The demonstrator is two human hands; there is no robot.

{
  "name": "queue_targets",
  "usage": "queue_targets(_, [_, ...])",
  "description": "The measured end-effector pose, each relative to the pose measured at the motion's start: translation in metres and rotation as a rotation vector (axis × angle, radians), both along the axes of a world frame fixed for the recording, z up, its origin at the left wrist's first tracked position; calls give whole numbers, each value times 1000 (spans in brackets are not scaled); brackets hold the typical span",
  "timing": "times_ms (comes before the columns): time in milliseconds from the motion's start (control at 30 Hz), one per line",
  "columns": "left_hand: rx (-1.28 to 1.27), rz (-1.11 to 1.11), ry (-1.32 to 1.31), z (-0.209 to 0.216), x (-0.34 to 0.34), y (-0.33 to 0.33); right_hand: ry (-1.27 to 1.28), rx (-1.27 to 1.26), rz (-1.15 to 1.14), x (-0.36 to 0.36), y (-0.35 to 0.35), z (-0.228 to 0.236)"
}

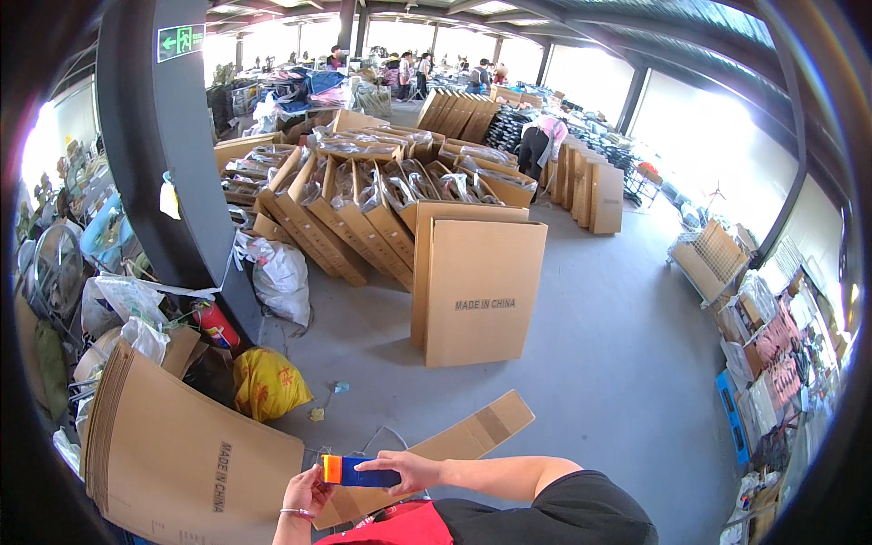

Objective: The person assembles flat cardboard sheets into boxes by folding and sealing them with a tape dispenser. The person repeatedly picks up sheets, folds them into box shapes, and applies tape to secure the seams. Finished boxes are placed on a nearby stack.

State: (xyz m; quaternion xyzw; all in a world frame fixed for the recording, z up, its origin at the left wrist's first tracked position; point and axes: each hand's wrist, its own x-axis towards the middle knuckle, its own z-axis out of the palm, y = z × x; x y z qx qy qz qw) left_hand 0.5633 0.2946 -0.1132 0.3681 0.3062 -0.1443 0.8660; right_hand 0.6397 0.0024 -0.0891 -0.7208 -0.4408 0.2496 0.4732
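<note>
My right hand (413, 470) grips an oblong tool (368, 471) with a blue body and an orange end; its exact kind does not show. My left hand (307, 495) is closed, its fingertips bunched right at the orange end, and what they pinch is too small to make out. Under and beyond my hands a long narrow cardboard piece (468, 434) slants up to the right, with a darker band across it. To the left of my hands leans a stack of flat cardboard cartons (182, 454).
Upright cartons (484, 295) stand ahead, before rows of tilted open boxes (363, 222) holding plastic-wrapped goods. A grey pillar (173, 136), yellow bag (270, 383), white sack (280, 277) and fire extinguisher (215, 322) are at left. A co-worker (542, 141) bends beside more cartons.
</note>
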Motion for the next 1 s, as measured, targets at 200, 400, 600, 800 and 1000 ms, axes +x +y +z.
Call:
queue_targets(200, [31,-35,8,-10,0,14,-10,-8,28,5,1,-2])
queue_targets(400, [-83,63,75,-3,0,6,-26,18,39,7,-1,-2])
queue_targets(600, [-169,102,70,-18,-1,2,-23,10,52,7,-1,-3])
queue_targets(800, [-175,65,80,-30,0,4,-35,21,59,6,-4,-4])
queue_targets(1000, [-270,159,121,-10,-3,-3,-38,8,66,4,-6,1])
